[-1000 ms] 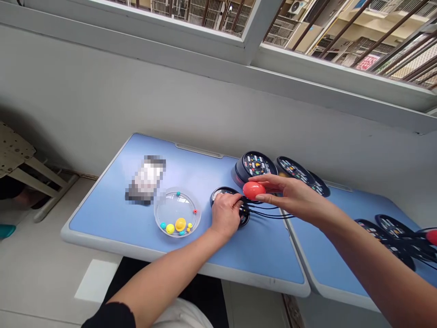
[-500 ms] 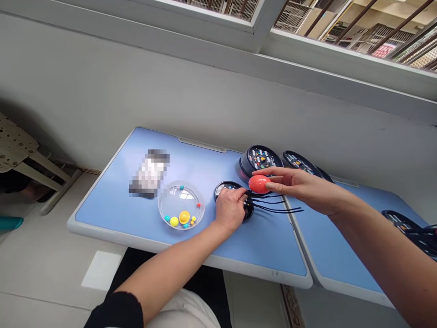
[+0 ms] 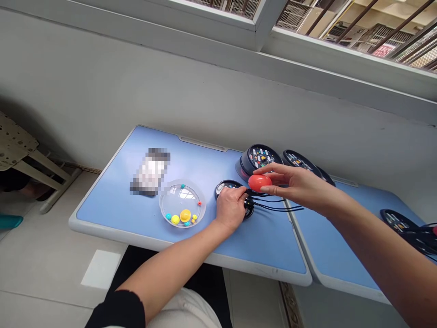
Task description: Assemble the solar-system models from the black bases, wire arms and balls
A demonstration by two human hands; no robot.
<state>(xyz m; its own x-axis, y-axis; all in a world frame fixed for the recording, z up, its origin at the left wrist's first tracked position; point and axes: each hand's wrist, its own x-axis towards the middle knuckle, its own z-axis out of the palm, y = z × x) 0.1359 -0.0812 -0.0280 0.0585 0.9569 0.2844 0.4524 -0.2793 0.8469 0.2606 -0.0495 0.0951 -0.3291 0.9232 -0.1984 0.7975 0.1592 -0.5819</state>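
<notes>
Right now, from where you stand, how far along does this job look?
Seemingly done: the black canister stands upright, red showing at its base. In hand: the left hand grips a corded black disc while the right hand holds a red egg beside it. Left: the black discs further right look untouched, as far as I can tell.

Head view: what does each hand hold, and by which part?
The right hand pinches a red egg at its right end between fingers and thumb. The left hand covers a round black device, grip unclear.
</notes>
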